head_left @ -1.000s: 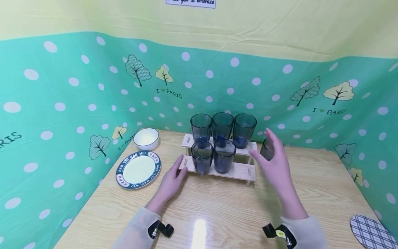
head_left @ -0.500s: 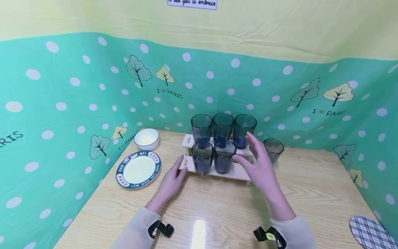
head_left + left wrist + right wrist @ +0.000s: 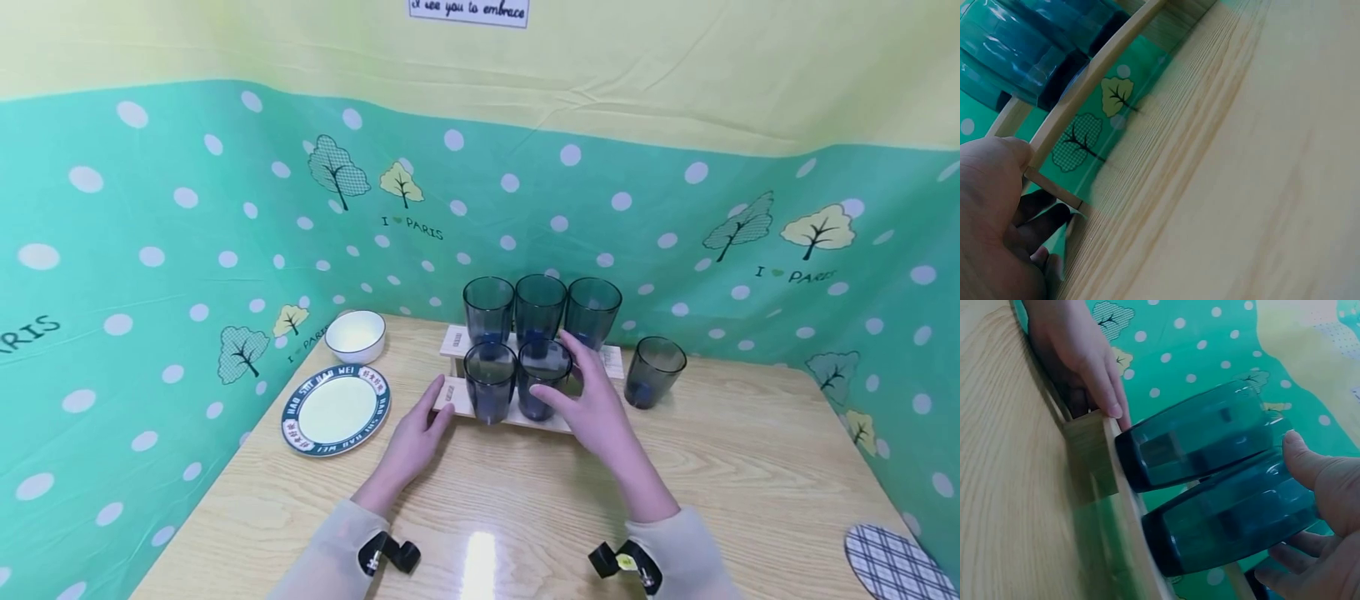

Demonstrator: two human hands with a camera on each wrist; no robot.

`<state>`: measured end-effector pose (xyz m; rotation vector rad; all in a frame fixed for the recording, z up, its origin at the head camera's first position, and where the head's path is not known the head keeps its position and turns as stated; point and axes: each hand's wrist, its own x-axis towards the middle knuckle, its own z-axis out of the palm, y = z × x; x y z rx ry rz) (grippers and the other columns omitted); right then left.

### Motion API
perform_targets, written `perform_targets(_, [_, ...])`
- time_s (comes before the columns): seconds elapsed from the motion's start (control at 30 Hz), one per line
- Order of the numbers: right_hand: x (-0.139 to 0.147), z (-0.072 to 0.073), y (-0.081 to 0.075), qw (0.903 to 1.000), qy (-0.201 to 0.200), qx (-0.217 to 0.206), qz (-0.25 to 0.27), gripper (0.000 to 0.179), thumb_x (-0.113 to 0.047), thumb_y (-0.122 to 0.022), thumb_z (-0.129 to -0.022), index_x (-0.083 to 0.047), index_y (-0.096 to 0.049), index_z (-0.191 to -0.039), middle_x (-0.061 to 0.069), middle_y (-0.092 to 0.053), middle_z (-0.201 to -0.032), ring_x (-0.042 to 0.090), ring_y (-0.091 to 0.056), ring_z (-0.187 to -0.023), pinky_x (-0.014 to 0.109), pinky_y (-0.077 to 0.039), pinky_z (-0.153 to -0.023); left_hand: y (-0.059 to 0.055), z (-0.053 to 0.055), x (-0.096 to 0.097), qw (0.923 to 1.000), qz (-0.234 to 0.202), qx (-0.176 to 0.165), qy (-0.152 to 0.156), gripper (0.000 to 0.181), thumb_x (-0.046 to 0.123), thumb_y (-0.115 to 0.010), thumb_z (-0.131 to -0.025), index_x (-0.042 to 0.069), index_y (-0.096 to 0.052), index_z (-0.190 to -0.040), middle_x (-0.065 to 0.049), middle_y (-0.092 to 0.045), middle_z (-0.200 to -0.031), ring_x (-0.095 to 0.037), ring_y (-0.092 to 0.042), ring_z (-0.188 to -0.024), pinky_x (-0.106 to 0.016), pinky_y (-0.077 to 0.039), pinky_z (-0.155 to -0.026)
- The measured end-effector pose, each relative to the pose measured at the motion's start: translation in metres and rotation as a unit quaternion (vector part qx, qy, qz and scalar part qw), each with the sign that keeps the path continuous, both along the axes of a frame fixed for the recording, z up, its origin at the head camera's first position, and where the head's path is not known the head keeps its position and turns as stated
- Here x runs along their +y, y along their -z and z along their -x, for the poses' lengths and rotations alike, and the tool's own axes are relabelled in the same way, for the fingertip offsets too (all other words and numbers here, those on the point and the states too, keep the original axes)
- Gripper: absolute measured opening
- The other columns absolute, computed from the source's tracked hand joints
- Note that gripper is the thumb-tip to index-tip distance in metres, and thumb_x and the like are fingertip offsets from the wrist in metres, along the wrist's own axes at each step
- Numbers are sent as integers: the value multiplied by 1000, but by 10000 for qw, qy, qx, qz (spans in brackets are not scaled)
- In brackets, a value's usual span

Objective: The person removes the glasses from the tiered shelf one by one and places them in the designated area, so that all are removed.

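Observation:
A two-tier wooden rack (image 3: 459, 393) bears dark tinted glasses, three on its upper shelf and two on its lower one. My left hand (image 3: 411, 435) grips the left end of the lower shelf; in the left wrist view the thumb lies on the board (image 3: 1085, 87) and the fingers curl below it. Around the right-hand lower glass (image 3: 538, 365) curls my right hand (image 3: 596, 410), thumb in front near the rim and fingers behind. That glass still stands upright on the shelf. Beside it is the other lower glass (image 3: 491, 396).
A single dark glass (image 3: 654, 373) stands on the table (image 3: 750, 467) right of the rack. At the left are a white bowl (image 3: 356, 335) and a blue-rimmed plate (image 3: 336, 443). A checked round mat (image 3: 896, 562) lies at the far right. A patterned cloth (image 3: 615, 208) hangs behind.
My right hand has moved left from in front of the single glass on the table to the right-hand lower glass and closed round it. My left hand stays at the rack's end.

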<state>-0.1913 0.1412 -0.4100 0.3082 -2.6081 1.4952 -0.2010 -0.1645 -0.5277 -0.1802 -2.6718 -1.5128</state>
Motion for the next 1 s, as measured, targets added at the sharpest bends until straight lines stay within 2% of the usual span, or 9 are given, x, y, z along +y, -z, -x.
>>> perform_targets(0.13, [-2, 2, 6, 10000, 15, -41, -31, 99, -38, -88, -97, -29, -29, -176, 11, -28, -180, 41, -28, -164, 69, -32, -128, 0, -1, 0, 10000, 30, -24, -9, 67, 45, -54, -117, 22, -33, -176, -10, -38, -176, -36, -37, -160, -55, -31, -131])
perform_targets(0.4, [-5, 3, 9, 9999, 58, -140, 30, 101, -41, -88, -97, -36, -26, -176, 8, -26, -181, 44, -32, -162, 70, -37, -124, 1, 0, 0, 10000, 14, 35, 16, 67, 45, -54, -117, 20, -33, -176, -12, -38, -176, -37, -38, -160, -56, -31, -131])
perform_targets(0.67, [-6, 3, 9, 9997, 80, -207, 37, 100, -41, -87, -98, -36, -25, -176, 7, -25, -182, 40, -23, -166, 72, -30, -127, -1, 0, 0, 10000, 1, -8, -16, 66, 44, -54, -117, 21, -33, -176, -12, -39, -175, -36, -38, -160, -55, -32, -131])
perform_targets(1.0, [-7, 3, 10, 9994, 106, -313, 66, 100, -43, -87, -98, -35, -25, -177, 8, -25, -182, 40, -23, -166, 71, -30, -128, -1, 0, 0, 10000, 25, -43, -50, 66, 45, -54, -117, 22, -34, -176, -12, -40, -174, -36, -39, -160, -55, -32, -131])
